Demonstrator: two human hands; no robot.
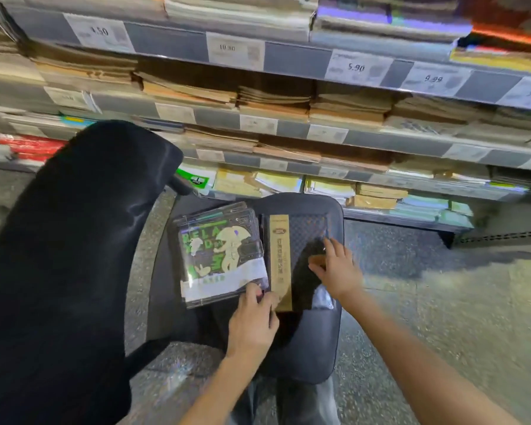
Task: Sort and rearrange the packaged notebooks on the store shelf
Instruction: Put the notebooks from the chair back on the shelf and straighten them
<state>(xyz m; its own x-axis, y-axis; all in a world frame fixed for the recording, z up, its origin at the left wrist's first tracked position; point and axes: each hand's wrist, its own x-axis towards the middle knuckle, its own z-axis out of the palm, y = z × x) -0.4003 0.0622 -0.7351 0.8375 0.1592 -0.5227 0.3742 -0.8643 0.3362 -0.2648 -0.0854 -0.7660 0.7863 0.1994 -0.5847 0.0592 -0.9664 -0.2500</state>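
2 packaged notebooks side by side on chair seat (334, 302); we note dark notebook (298, 259) long axis running away from us, right hand (334, 266) fingers spread flat on it, nearer; left hand (253, 323) pinching cartoon notebook (219, 253) corner.

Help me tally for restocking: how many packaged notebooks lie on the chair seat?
2 visible. The green cartoon notebook lies on the seat's left, the left hand at its corner. The black notebook with gold band lies to its right, under the right hand. More may be stacked beneath.
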